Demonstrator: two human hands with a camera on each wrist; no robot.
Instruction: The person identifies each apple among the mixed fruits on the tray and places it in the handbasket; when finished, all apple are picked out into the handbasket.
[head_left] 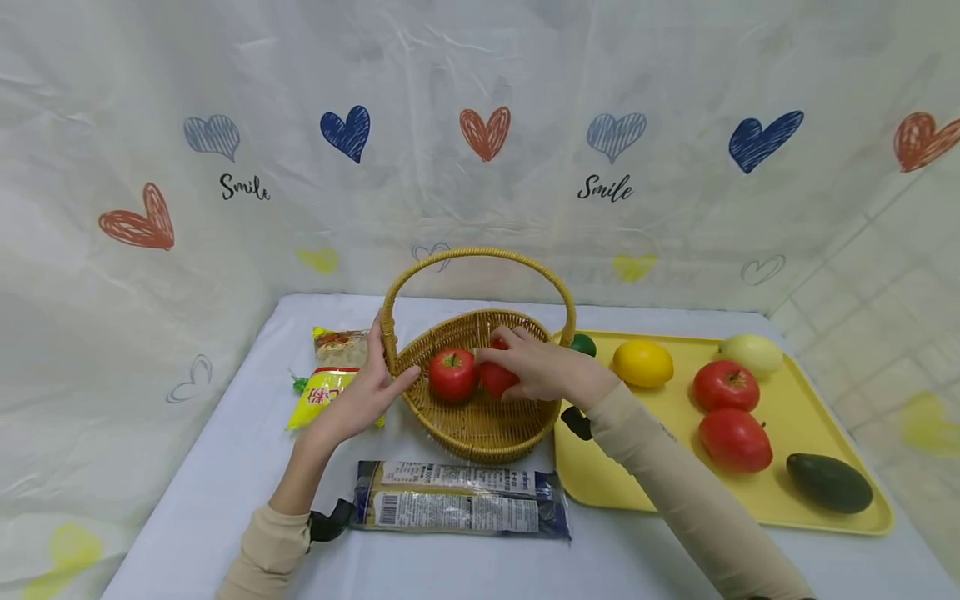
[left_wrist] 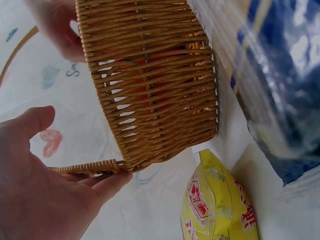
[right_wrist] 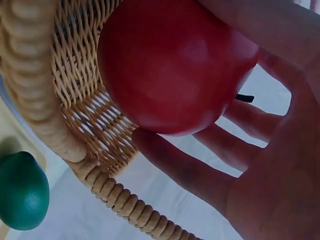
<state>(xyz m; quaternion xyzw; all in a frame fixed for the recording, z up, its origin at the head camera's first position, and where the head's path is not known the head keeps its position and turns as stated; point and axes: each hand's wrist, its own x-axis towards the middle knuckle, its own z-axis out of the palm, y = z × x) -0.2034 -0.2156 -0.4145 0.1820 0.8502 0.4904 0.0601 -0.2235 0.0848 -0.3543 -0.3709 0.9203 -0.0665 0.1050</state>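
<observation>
A wicker basket with a tall arched handle stands at the middle of the table. My left hand holds the basket at the left foot of its handle; in the left wrist view, the fingers lie behind the handle and the thumb stands apart. Inside the basket sits a red apple. Beside it, my right hand grips a second red apple within the basket, fingers and thumb around its sides. In the head view that hand partly hides the second apple.
To the right, a yellow tray bears a yellow lemon, a green fruit, two red fruits, a pale fruit and an avocado. Yellow packets lie left of the basket, a long dark package in front.
</observation>
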